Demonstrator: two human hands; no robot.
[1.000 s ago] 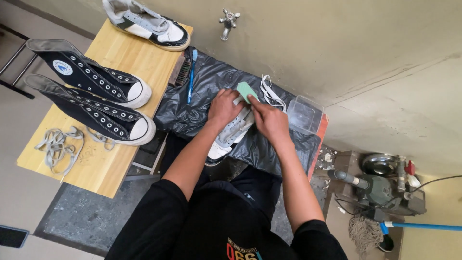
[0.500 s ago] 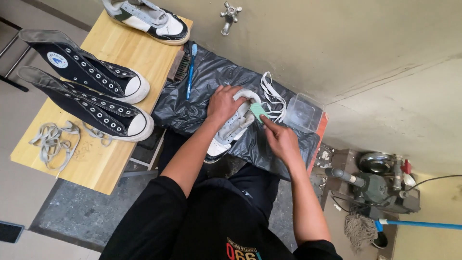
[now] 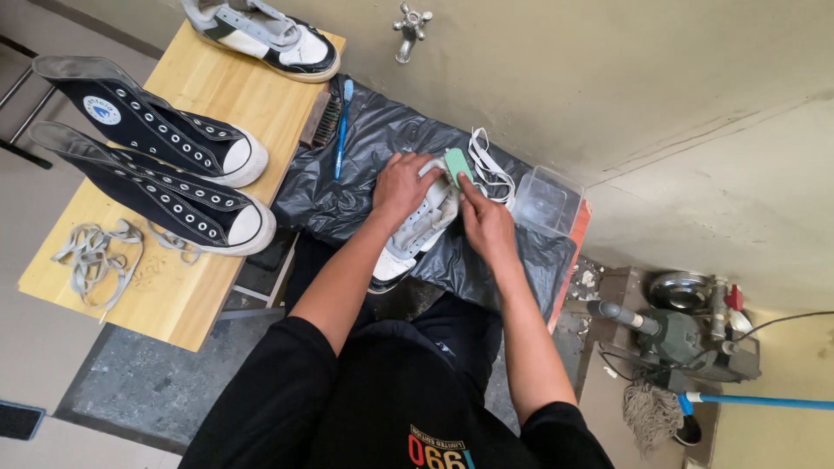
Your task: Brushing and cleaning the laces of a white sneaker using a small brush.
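Note:
A white sneaker (image 3: 415, 233) lies on a black plastic sheet (image 3: 365, 139) spread over a small table. My left hand (image 3: 401, 184) presses down on the shoe's upper and holds it still. My right hand (image 3: 486, 221) grips a small pale green brush or sponge (image 3: 457, 165) against the shoe's far end. White laces (image 3: 489, 169) lie loose just beyond the shoe.
A blue toothbrush (image 3: 341, 130) and a bristle brush (image 3: 319, 122) lie at the sheet's left edge. A clear plastic tub (image 3: 544, 200) stands to the right. The wooden table (image 3: 182, 295) holds two black high-top sneakers (image 3: 165, 130), a grey-white shoe (image 3: 261, 35) and loose laces (image 3: 91, 256). A tap (image 3: 410, 26) sticks out of the wall.
My right hand slid the green brush down the shoe's right side and back up to its far end. My left hand has stayed on the shoe.

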